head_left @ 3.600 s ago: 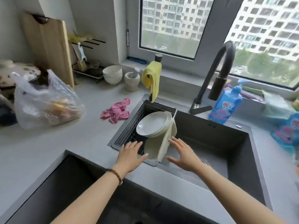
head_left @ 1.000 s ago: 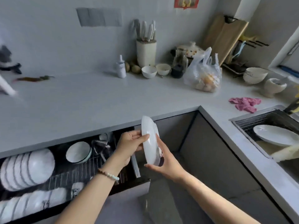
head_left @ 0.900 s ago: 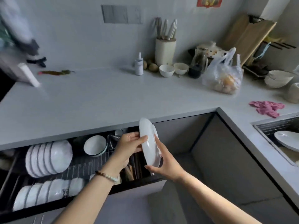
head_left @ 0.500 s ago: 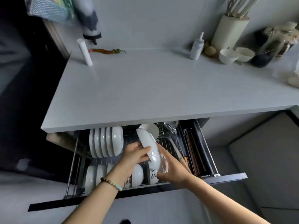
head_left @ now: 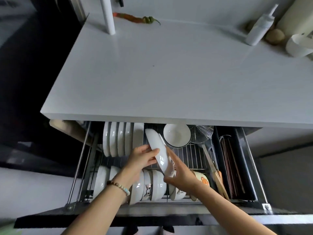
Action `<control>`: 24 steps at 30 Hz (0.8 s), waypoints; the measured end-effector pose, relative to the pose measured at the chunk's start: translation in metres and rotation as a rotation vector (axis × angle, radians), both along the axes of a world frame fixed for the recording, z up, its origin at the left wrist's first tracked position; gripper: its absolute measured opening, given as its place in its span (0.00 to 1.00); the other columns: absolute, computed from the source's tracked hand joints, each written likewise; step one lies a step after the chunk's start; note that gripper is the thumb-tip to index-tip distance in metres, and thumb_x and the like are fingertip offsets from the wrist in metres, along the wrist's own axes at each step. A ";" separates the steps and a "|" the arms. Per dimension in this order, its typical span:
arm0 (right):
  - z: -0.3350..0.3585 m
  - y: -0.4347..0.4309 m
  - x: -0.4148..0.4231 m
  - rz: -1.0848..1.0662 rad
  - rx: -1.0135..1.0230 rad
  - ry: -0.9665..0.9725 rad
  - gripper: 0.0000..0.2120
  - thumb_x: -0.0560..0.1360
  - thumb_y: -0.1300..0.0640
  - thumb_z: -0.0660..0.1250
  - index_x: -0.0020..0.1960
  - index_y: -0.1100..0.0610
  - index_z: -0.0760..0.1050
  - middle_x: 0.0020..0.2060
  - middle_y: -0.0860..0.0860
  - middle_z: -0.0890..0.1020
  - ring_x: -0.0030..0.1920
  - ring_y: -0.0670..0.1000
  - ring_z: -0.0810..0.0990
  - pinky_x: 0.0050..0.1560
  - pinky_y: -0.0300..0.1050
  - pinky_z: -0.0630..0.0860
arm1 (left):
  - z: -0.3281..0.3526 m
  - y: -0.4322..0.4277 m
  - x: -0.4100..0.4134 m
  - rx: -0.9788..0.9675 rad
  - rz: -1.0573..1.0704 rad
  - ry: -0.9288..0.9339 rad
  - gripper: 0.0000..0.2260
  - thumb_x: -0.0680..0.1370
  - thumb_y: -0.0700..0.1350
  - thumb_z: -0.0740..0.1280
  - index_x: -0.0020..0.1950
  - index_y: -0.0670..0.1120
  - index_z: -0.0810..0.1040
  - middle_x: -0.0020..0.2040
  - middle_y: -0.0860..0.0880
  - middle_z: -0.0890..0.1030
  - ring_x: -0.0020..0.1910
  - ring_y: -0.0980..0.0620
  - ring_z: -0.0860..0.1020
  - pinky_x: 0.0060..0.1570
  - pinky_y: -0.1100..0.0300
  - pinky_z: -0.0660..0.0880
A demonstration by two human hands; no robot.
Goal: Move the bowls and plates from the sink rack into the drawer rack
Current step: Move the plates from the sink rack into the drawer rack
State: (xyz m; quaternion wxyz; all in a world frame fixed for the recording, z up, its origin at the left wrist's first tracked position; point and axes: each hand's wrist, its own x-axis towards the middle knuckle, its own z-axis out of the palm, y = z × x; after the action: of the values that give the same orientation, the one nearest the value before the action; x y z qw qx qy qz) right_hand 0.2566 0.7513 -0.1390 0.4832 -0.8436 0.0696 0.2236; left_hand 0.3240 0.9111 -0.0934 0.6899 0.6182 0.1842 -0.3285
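Observation:
Both hands hold white plates (head_left: 158,150) on edge over the open drawer rack (head_left: 191,155); how many are stacked I cannot tell. My left hand (head_left: 141,156) grips their left face, thumb on the rim. My right hand (head_left: 179,172) grips the lower right side. The plates tilt just right of a row of upright white plates (head_left: 121,139) at the rack's back left. A row of white bowls (head_left: 149,185) stands on edge along the rack's front, under my wrists. A single white bowl (head_left: 177,135) sits at the back.
A wire strainer (head_left: 200,134) and chopsticks (head_left: 232,165) fill the drawer's right side. The white countertop (head_left: 169,73) overhangs the drawer's back. On it are a red chili (head_left: 133,18), a white bottle (head_left: 258,27) and a white tube (head_left: 107,15). The sink is out of view.
I carried the plates from the sink rack to the drawer. In the last half second they dropped lower over the rack, beside the upright plates, and my view tilted down.

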 end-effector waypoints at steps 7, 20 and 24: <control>-0.050 0.005 0.025 -0.045 0.022 -0.039 0.48 0.69 0.55 0.73 0.77 0.40 0.46 0.73 0.42 0.63 0.72 0.44 0.63 0.67 0.32 0.66 | -0.042 -0.005 0.030 0.045 -0.022 -0.083 0.09 0.74 0.38 0.69 0.54 0.42 0.80 0.47 0.47 0.84 0.42 0.56 0.83 0.39 0.67 0.79; -0.088 0.041 0.062 -0.080 0.192 -0.130 0.51 0.67 0.46 0.76 0.76 0.40 0.43 0.73 0.33 0.56 0.74 0.37 0.56 0.76 0.43 0.58 | -0.056 0.021 0.066 0.130 -0.087 -0.302 0.08 0.75 0.38 0.68 0.42 0.52 0.79 0.34 0.57 0.84 0.35 0.64 0.82 0.36 0.72 0.77; -0.093 0.050 0.071 -0.068 0.200 -0.131 0.50 0.68 0.49 0.76 0.75 0.38 0.43 0.74 0.35 0.56 0.74 0.39 0.57 0.76 0.44 0.59 | -0.062 0.026 0.072 0.154 -0.068 -0.306 0.09 0.75 0.38 0.69 0.42 0.53 0.78 0.39 0.55 0.83 0.35 0.65 0.81 0.37 0.72 0.77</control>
State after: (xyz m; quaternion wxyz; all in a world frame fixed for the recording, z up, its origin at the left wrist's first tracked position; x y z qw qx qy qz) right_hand 0.3273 0.8010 -0.2322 0.5757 -0.8012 0.0438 0.1572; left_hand 0.3956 0.9375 -0.1558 0.6492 0.7177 0.0807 -0.2386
